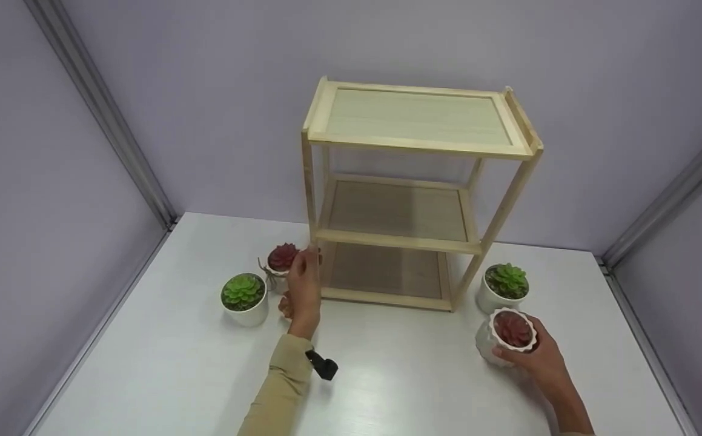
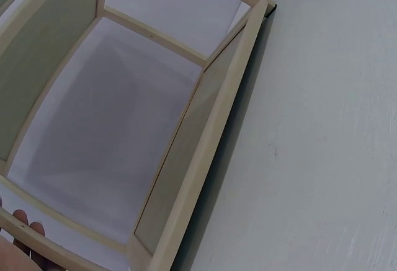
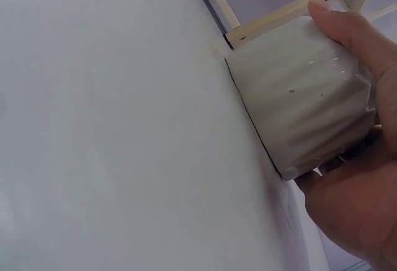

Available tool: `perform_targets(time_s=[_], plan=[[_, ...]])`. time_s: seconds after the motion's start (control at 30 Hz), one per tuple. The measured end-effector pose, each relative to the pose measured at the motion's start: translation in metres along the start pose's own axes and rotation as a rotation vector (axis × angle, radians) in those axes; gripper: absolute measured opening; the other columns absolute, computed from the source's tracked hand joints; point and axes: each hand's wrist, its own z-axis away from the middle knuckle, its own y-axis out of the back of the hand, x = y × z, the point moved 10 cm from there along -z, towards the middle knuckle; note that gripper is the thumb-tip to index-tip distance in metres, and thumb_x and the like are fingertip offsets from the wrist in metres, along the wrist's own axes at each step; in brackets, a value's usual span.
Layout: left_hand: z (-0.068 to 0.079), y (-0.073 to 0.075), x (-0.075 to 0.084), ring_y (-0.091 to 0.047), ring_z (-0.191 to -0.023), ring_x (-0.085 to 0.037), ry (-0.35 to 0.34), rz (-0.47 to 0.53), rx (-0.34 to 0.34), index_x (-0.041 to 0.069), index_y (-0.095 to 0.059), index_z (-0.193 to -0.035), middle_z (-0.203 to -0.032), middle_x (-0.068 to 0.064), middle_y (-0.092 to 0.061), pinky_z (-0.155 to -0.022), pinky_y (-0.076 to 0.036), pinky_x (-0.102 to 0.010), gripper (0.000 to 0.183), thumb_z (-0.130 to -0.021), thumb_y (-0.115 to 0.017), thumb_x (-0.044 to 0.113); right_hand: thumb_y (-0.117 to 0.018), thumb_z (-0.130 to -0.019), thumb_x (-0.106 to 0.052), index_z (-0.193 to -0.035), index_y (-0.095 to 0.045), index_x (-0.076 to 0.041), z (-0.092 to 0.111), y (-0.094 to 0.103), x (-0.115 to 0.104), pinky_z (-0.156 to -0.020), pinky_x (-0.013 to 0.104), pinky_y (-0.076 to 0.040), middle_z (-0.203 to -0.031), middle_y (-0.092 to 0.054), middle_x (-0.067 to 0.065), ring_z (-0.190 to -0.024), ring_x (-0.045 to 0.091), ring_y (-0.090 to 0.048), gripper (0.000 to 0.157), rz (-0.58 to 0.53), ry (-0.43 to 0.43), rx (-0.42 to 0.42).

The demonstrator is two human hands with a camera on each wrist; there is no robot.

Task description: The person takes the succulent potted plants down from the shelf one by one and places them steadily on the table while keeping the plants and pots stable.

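A light wooden shelf rack [image 1: 399,243] with three tiers stands at the back of the white table. My left hand [image 1: 304,290] grips its left front post [image 2: 37,240]; in the left wrist view, fingertips [image 2: 36,229] show behind the post. At the right, my right hand [image 1: 541,357] holds a white scalloped pot [image 1: 489,346] with a red succulent [image 1: 513,329] in it. Thumb and fingers clasp the pot's sides, and in the right wrist view its ribbed wall [image 3: 298,91] stands upright at the table surface. Whether its base touches the table I cannot tell.
Behind the held pot stands a white pot with a green succulent [image 1: 507,280]. Left of the rack are another green succulent [image 1: 242,292] in a white pot and a red succulent [image 1: 283,257] in a twine-tied pot, partly hidden by my left hand. Pale walls [image 1: 229,109] surround the table.
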Motion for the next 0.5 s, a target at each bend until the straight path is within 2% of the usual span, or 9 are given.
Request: perform_targets(time_s=[0.2, 0.4, 0.5], plan=[[0.0009, -0.0011, 0.0008, -0.058, -0.101, -0.024, -0.008, 0.028, -0.01, 0.008, -0.071, -0.109, -0.123, -0.015, -0.073, -0.087, -0.04, -0.037, 0.041, -0.109, -0.053, 0.045, -0.091, -0.084, -0.035, -0.163, -0.031, -0.016, -0.0001, -0.0012, -0.0022, -0.1, 0.019, -0.045, -0.16, -0.048, 0.014, -0.119, -0.01, -0.046, 0.101, -0.016, 0.011, -0.003], [0.0029, -0.0021, 0.0015, -0.064, -0.119, -0.03, 0.003, 0.037, -0.023, 0.006, -0.071, -0.12, -0.132, -0.018, -0.072, -0.102, -0.048, -0.046, 0.043, -0.11, -0.052, 0.043, -0.089, -0.085, -0.039, -0.165, -0.027, -0.018, -0.0014, -0.0037, 0.0023, -0.095, 0.019, -0.048, -0.162, -0.045, 0.015, -0.128, 0.004, -0.048, 0.104, -0.01, -0.002, -0.033], [0.0041, -0.0017, 0.0018, -0.065, -0.122, -0.03, 0.021, 0.03, -0.023, 0.008, -0.071, -0.123, -0.134, -0.017, -0.072, -0.104, -0.047, -0.047, 0.043, -0.11, -0.053, 0.045, -0.089, -0.085, -0.04, -0.165, -0.027, -0.018, -0.002, -0.0015, 0.0018, -0.094, 0.017, -0.047, -0.162, -0.046, 0.015, -0.125, 0.001, -0.049, 0.103, 0.006, 0.007, -0.032]])
